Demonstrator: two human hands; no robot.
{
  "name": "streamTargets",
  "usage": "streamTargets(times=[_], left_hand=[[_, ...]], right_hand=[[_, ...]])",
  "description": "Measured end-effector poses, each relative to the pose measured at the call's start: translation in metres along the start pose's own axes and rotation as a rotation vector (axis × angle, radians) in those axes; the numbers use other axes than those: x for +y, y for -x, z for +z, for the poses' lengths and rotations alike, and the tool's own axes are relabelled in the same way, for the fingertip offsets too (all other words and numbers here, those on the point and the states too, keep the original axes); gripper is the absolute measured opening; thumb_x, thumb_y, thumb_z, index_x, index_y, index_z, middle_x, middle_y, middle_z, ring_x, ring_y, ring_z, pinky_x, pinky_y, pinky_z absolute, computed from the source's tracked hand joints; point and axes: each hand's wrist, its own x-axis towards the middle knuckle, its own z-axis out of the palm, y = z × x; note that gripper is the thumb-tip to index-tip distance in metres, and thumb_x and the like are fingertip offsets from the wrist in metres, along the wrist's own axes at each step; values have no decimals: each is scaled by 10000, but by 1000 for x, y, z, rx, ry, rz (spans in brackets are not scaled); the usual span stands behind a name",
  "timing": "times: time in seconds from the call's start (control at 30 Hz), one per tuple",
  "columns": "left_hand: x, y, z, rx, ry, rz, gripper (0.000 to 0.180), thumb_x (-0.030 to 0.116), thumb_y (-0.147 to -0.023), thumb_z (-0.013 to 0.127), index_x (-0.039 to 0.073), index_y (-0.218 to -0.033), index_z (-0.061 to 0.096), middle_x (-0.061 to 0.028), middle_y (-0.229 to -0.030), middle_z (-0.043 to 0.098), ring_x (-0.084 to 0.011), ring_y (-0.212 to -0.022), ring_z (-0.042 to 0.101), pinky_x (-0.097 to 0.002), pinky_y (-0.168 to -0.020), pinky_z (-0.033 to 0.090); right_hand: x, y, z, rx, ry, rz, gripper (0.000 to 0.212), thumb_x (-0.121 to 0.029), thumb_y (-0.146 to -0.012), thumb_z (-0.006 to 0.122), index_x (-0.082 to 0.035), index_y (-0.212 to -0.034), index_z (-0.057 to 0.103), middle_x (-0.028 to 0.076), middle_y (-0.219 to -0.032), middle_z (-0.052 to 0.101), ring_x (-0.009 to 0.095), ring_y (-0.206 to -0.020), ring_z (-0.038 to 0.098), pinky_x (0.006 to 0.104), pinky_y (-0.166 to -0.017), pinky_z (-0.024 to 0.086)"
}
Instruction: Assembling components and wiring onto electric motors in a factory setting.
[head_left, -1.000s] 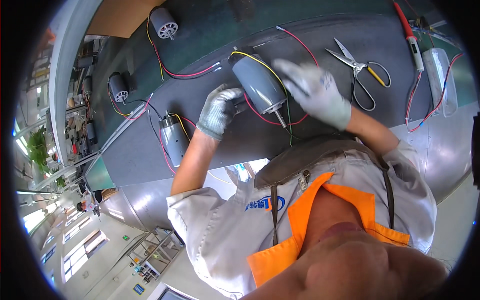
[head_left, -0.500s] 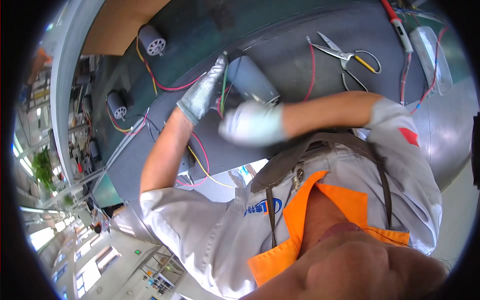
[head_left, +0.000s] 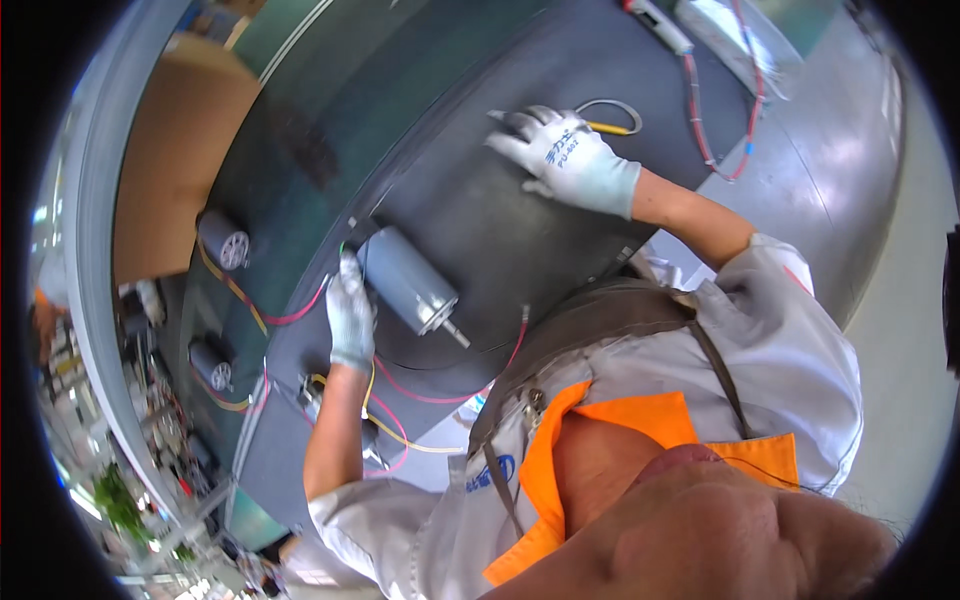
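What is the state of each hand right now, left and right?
Left hand: beside the grey motor; its grip cannot be told.
Right hand: open, spread over part of the scissors.

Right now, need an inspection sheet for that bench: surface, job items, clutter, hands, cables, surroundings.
Surface: dark grey mat beside a green surface.
Job items: large grey motor on its side, shaft toward lower right; another motor partly hidden by the left forearm.
Clutter: scissors mostly hidden, yellow-gripped handle showing; two dark motors at left.
Hands: both gloved; left hand at the large motor's rear end, contact unclear; right hand over the scissors, grip unclear.
Cables: pink lead curving below the large motor; red cable looped at right.
Surroundings: cardboard box upper left.
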Motion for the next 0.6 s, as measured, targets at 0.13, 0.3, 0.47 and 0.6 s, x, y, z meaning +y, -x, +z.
streamTargets(times=[0.13, 0.3, 0.47, 0.6], left_hand=[[17, 17, 18, -23, 26, 23, 390, 510, -1036, 510, 156, -874, 523, 94, -617, 398, -13, -439, 306, -208, -381, 221], [12, 29, 41, -88, 146, 42, 352, 458, -1037, 540, 153, -871, 482, 91, -621, 391, -8, -456, 300, -213, -387, 215], [17, 50, 64, -115, 157, -18, 317, 408, -1043, 544, 152, -863, 494, 97, -608, 371, -7, -449, 301, -212, -383, 229], [15, 58, 70, -194, 181, -35, 275, 361, -1054, 531, 152, -874, 520, 103, -615, 364, -4, -462, 304, -201, -392, 246]], right_hand=[[44, 28, -2, -103, 13, 381, 529, -187, -854, 693, -135, -1362, 552, 167, -1039, 627, 342, -972, 620, 467, -826, 506], [108, 72, -29, 287, 89, 574, 305, -150, -882, 616, -97, -1176, 675, 171, -927, 672, 343, -885, 660, 446, -785, 534], [218, 99, -123, 652, 122, 849, 252, -276, -938, 639, -100, -1083, 747, 175, -913, 720, 324, -859, 705, 385, -790, 539], [386, 103, -75, 145, 254, 970, 216, -215, -881, 702, -15, -950, 746, 174, -889, 745, 262, -709, 706, 359, -631, 548]])
